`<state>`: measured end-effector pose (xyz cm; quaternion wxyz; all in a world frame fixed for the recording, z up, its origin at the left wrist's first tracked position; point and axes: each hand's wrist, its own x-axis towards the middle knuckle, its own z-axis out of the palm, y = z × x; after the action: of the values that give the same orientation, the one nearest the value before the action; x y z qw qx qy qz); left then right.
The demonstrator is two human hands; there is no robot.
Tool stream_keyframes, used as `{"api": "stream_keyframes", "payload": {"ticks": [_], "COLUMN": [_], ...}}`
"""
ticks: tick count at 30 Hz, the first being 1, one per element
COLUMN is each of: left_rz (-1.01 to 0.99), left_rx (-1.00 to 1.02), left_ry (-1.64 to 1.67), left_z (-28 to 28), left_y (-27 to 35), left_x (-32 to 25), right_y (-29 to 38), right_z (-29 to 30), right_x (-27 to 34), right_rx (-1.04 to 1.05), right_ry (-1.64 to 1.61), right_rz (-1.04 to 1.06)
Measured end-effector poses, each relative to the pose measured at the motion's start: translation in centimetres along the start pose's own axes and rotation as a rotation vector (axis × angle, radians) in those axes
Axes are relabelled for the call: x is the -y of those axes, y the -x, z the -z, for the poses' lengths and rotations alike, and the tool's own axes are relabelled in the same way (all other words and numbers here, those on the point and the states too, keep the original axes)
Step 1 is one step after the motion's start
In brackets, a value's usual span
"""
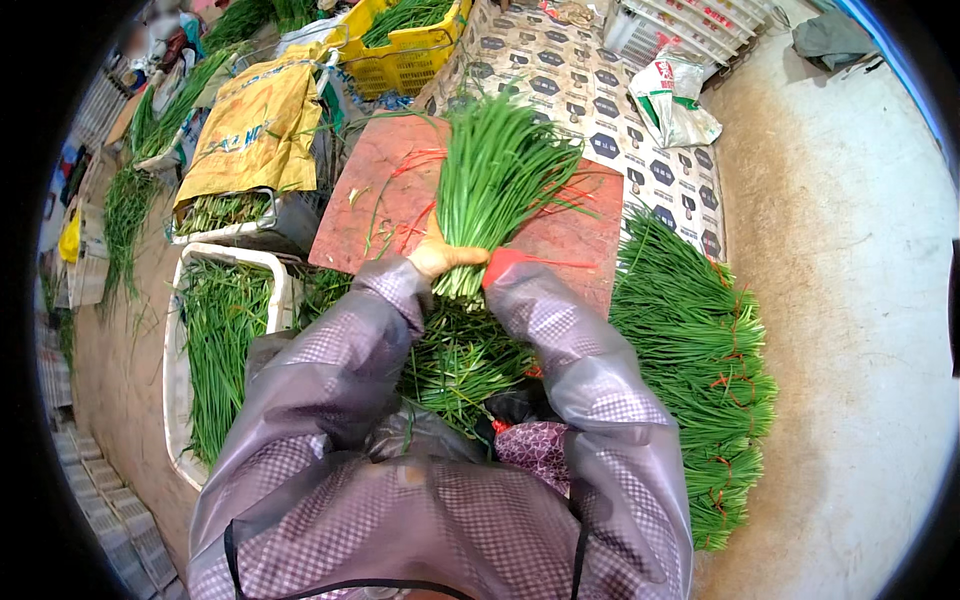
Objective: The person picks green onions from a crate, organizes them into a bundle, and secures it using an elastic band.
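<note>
A loose bunch of garlic chives (499, 172) fans out away from me over a worn red board (360, 195). Around its pale stem ends my left hand (442, 253) is wrapped, the thumb lying across the front. My right hand (504, 264), in a red glove, clasps the same stems from the right; its fingers are mostly hidden behind them. Red ties (412, 161) lie on the board to the left of the bunch, and more red strands (574, 196) show to its right. Cut bits of leaf are scattered on the board.
Tied chive bundles (690, 360) are stacked at my right. Loose chives (465, 367) lie below the board, and a white crate (174, 375) of chives stands left. Beyond are a yellow sack (255, 124), a yellow crate (405, 64), a white sack (671, 101) and stacked white crates (682, 34).
</note>
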<state>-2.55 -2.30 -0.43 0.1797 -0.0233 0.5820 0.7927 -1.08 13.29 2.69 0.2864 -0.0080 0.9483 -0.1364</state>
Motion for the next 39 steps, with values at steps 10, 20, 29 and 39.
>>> {"api": "stream_keyframes", "payload": {"ticks": [10, 20, 29, 39], "left_rz": [0.085, -0.001, 0.015, 0.027], "left_rx": [-0.274, -0.364, -0.299, -0.271], "left_ry": [-1.009, -1.000, -0.919, -0.907], "left_z": [-2.5, -4.3, -3.1, -1.9], "left_y": [0.7, 0.7, 1.4, 1.3], "left_x": [0.1, 0.0, -1.4, -2.1], "right_y": [0.4, -2.9, 0.0, -0.1], "right_z": [1.1, -0.5, 1.5, 2.2], "right_x": [-4.2, -14.2, -10.8, -5.3], "right_rx": [-0.037, -0.478, 0.317, -0.122], "right_ry": [0.002, 0.357, -1.423, -1.012], "right_rz": [0.180, 0.416, 0.391, 0.454]}}
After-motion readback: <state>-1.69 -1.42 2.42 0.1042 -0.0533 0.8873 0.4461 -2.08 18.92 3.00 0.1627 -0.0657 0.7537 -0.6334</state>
